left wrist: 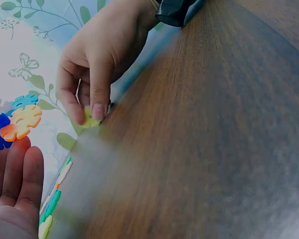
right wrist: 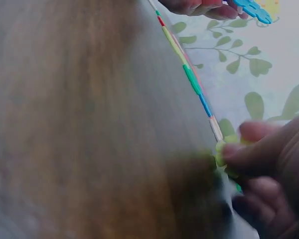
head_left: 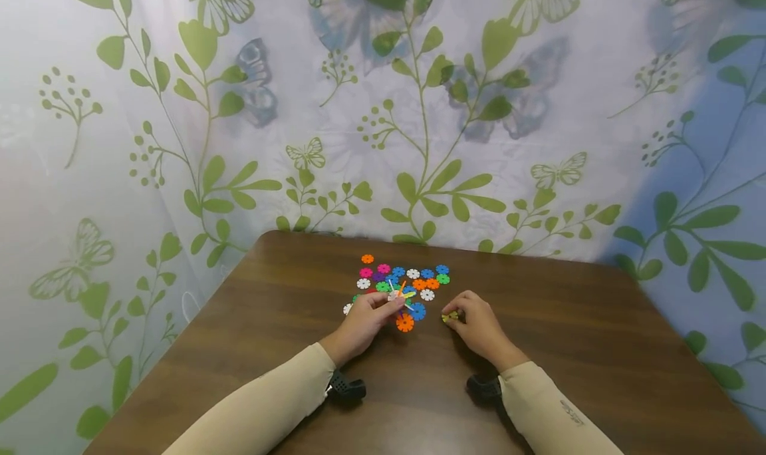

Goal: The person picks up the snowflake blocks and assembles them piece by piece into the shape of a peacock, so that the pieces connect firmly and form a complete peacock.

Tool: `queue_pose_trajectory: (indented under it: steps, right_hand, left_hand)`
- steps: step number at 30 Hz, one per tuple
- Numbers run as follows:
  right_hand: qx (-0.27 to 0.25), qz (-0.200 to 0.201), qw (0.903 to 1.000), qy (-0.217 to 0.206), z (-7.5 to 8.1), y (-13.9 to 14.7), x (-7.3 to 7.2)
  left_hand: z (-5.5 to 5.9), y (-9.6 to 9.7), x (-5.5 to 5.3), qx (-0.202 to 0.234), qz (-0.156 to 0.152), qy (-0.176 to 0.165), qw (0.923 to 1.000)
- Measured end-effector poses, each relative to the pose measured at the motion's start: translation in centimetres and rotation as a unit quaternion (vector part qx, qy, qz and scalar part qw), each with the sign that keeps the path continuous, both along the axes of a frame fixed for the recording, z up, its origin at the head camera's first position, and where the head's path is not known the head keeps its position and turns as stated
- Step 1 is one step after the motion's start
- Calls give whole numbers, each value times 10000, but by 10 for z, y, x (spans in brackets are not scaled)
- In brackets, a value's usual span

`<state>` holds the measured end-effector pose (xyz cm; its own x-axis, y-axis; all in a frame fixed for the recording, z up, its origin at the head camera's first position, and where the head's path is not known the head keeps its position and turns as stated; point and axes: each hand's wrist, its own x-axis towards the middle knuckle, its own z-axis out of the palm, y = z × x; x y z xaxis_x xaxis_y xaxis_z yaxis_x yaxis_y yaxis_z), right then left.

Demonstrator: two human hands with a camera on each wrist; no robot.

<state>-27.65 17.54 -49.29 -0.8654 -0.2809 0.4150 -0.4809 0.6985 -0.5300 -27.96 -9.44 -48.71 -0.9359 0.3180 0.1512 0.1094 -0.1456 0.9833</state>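
My left hand holds a joined cluster of notched plastic discs above the table. Blue, orange and pale discs of that cluster show beyond the fingertips in the left wrist view. To the right, my right hand pinches a yellow notched disc between thumb and fingers, low over the tabletop. The same yellow disc appears in the right wrist view, partly covered by the thumb. Whether it touches the table, I cannot tell.
Several loose discs lie flat beyond and around my left hand, among them an orange disc, a blue disc and a white disc. The brown table reaches back to a leaf-patterned curtain.
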Motion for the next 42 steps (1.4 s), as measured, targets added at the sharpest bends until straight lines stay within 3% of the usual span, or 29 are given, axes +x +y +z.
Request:
queue_pose_trajectory:
  steps: [5, 11, 16, 22, 30, 42]
  right_hand:
    - [-935, 284, 9936, -573, 6, -10, 3]
    - [-2159, 602, 9686, -1072, 18, -15, 9]
    - [-2676, 733, 9539, -1144, 23, -18, 13]
    - [-2944, 1055, 9439, -1058, 25, -28, 17]
    - [-2912, 1206, 9419, -1157, 28, -30, 20]
    - [-3054, 849, 9420, -1099, 28, -35, 25]
  left_hand:
    - [-3, -5, 1, -324, 46, 116, 9994]
    - [-3, -4, 0, -768, -84, 500, 9958]
    - [-1, -4, 0, -1105, -143, 718, 9912]
    - [-1, -6, 2, -1209, -261, 730, 9896]
    - [-1, -5, 2, -1336, -297, 870, 9868]
    - [-1, -4, 3, -1412, -372, 911, 9851]
